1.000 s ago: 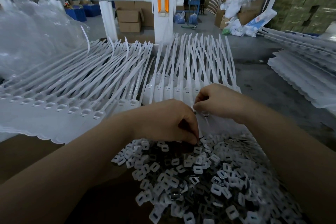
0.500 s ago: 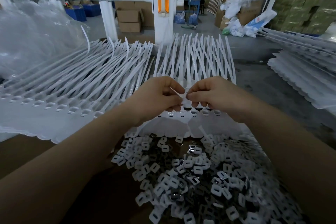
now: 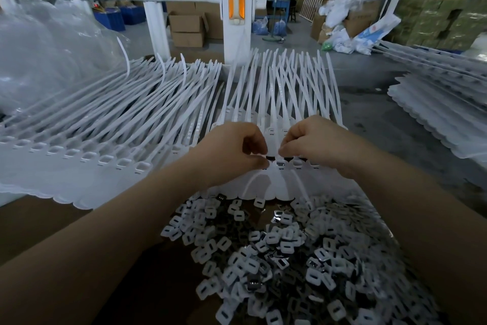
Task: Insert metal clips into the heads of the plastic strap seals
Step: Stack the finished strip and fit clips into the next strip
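At frame centre, the left hand (image 3: 232, 150) and right hand (image 3: 313, 145) curl their fingers over the white plastic strap seals (image 3: 279, 166); what each pinches is hidden. The small shiny metal clips (image 3: 263, 253), heaped lower right, look light, stiff and slippery; best pinched by their edges.

No text, label or number was legible; faint embossed marks ran along one white strap (image 3: 194, 124) at frame centre-left, too blurred to read.
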`<state>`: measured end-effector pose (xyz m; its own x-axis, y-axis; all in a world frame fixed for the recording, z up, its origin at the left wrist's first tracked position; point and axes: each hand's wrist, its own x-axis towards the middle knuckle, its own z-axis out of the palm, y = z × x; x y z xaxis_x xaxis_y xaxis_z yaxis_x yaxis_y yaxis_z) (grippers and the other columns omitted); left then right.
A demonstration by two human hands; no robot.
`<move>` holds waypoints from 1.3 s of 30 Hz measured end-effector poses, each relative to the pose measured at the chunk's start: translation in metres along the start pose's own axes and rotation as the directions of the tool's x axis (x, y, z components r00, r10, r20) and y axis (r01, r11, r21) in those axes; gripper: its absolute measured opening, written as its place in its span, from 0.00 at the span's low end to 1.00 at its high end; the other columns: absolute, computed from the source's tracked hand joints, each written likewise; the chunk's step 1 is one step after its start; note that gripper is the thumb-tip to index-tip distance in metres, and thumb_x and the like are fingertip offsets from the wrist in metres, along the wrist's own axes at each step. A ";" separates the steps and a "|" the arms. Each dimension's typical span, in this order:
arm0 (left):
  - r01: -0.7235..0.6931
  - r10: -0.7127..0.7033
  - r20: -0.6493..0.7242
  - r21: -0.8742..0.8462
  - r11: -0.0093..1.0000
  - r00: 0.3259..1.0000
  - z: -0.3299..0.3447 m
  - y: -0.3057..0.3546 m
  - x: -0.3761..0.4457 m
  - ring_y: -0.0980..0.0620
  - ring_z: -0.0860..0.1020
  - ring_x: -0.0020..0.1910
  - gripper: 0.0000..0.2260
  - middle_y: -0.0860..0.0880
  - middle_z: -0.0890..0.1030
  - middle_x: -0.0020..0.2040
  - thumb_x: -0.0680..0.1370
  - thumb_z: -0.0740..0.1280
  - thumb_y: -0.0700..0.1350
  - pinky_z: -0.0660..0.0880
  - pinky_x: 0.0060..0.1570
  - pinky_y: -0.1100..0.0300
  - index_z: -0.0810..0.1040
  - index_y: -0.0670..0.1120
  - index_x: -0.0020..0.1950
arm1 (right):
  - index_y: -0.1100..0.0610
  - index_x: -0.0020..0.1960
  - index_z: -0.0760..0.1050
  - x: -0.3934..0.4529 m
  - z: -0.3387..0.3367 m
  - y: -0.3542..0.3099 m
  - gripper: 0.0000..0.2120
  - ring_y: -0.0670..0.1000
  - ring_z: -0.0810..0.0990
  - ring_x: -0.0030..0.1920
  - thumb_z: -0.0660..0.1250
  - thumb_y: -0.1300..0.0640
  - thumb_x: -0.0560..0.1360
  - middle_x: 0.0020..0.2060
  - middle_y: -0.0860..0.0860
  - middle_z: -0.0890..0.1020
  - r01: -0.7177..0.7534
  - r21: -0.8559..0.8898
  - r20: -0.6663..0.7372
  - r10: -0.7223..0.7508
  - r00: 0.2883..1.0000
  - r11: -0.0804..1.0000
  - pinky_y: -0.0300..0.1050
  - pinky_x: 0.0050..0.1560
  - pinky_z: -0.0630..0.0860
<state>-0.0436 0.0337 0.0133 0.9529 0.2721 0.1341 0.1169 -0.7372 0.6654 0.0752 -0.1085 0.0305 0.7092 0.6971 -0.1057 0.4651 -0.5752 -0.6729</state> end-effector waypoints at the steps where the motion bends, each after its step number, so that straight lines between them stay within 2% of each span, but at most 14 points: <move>1: -0.008 0.007 0.022 0.041 0.999 1.000 0.001 -0.001 0.000 0.61 0.78 0.45 0.07 0.57 0.80 0.44 0.71 0.76 0.49 0.73 0.42 0.67 0.79 0.55 0.44 | 0.53 0.37 0.80 0.000 0.000 0.000 0.05 0.46 0.77 0.34 0.73 0.56 0.72 0.36 0.48 0.81 -0.016 -0.022 0.010 0.016 1.000 1.000 0.39 0.30 0.71; 5: -0.026 0.019 0.051 0.137 0.990 0.999 0.004 -0.002 0.001 0.60 0.76 0.46 0.07 0.57 0.78 0.45 0.71 0.76 0.50 0.73 0.45 0.65 0.79 0.56 0.42 | 0.57 0.41 0.82 0.001 0.000 0.002 0.04 0.50 0.78 0.37 0.74 0.56 0.71 0.41 0.55 0.83 -0.050 -0.052 0.042 0.053 0.998 0.997 0.41 0.33 0.72; 8: -0.042 0.033 0.061 0.167 0.985 0.998 0.004 -0.003 0.002 0.60 0.76 0.47 0.06 0.57 0.78 0.45 0.72 0.75 0.50 0.73 0.46 0.64 0.78 0.57 0.42 | 0.58 0.42 0.82 0.001 0.001 0.002 0.05 0.51 0.78 0.37 0.74 0.56 0.71 0.42 0.56 0.83 -0.057 -0.064 0.047 0.060 0.997 0.996 0.42 0.34 0.72; 14: -0.083 0.067 0.083 0.200 0.976 0.994 0.003 -0.005 0.003 0.60 0.75 0.46 0.05 0.58 0.78 0.46 0.73 0.74 0.51 0.71 0.45 0.66 0.78 0.57 0.44 | 0.58 0.42 0.82 0.000 0.002 0.001 0.05 0.49 0.76 0.36 0.73 0.56 0.72 0.40 0.53 0.83 -0.042 -0.084 0.061 0.047 0.997 0.996 0.42 0.34 0.71; 19: -0.107 0.090 0.089 0.214 0.971 0.992 0.003 -0.007 0.003 0.59 0.75 0.47 0.05 0.57 0.78 0.46 0.73 0.73 0.51 0.75 0.50 0.60 0.78 0.56 0.46 | 0.52 0.37 0.79 0.000 0.006 0.000 0.06 0.47 0.78 0.40 0.73 0.57 0.72 0.40 0.48 0.81 -0.032 -0.120 0.064 0.040 0.997 0.992 0.40 0.36 0.71; 23: -0.174 0.146 0.124 0.262 0.949 0.982 0.000 -0.007 0.002 0.58 0.75 0.48 0.08 0.57 0.77 0.48 0.76 0.70 0.53 0.76 0.52 0.55 0.76 0.56 0.53 | 0.53 0.38 0.79 0.001 0.004 0.002 0.06 0.46 0.76 0.36 0.71 0.58 0.74 0.37 0.49 0.80 -0.048 -0.078 0.061 0.052 0.997 0.996 0.39 0.33 0.70; 28: -0.325 0.238 0.250 0.411 0.852 0.939 -0.002 -0.010 0.001 0.52 0.71 0.53 0.15 0.53 0.74 0.51 0.80 0.64 0.51 0.71 0.56 0.52 0.70 0.61 0.66 | 0.55 0.43 0.78 0.006 0.004 0.002 0.05 0.49 0.74 0.34 0.65 0.59 0.77 0.37 0.54 0.79 -0.094 -0.028 0.030 0.095 0.995 0.995 0.42 0.32 0.71; 33: -0.377 0.270 0.272 0.512 0.772 0.924 -0.001 -0.009 0.002 0.53 0.69 0.53 0.16 0.53 0.72 0.51 0.81 0.59 0.52 0.68 0.57 0.54 0.68 0.64 0.69 | 0.55 0.46 0.78 0.009 0.006 0.004 0.04 0.50 0.76 0.36 0.65 0.58 0.77 0.41 0.54 0.80 -0.096 -0.026 0.006 0.096 0.995 0.995 0.42 0.34 0.73; 37: -0.465 0.367 0.289 0.614 0.638 0.884 0.000 -0.007 0.003 0.53 0.68 0.54 0.17 0.52 0.71 0.52 0.82 0.57 0.52 0.61 0.54 0.56 0.67 0.62 0.70 | 0.57 0.47 0.79 0.010 0.007 0.006 0.05 0.49 0.75 0.36 0.66 0.57 0.77 0.39 0.54 0.79 -0.083 -0.026 0.001 0.083 0.997 0.996 0.42 0.33 0.72; 39: -0.489 0.399 0.293 0.632 0.601 0.869 0.001 -0.007 0.004 0.53 0.67 0.53 0.17 0.53 0.71 0.52 0.81 0.57 0.52 0.59 0.53 0.57 0.68 0.62 0.70 | 0.55 0.46 0.78 0.010 0.007 0.007 0.04 0.49 0.76 0.36 0.66 0.57 0.77 0.39 0.52 0.80 -0.075 -0.028 0.003 0.075 0.997 0.997 0.42 0.33 0.72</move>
<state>-0.0404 0.0392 0.0083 0.9566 -0.2390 0.1670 -0.2190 -0.9671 -0.1296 0.0817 -0.1023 0.0199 0.7406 0.6531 -0.1583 0.4252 -0.6378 -0.6422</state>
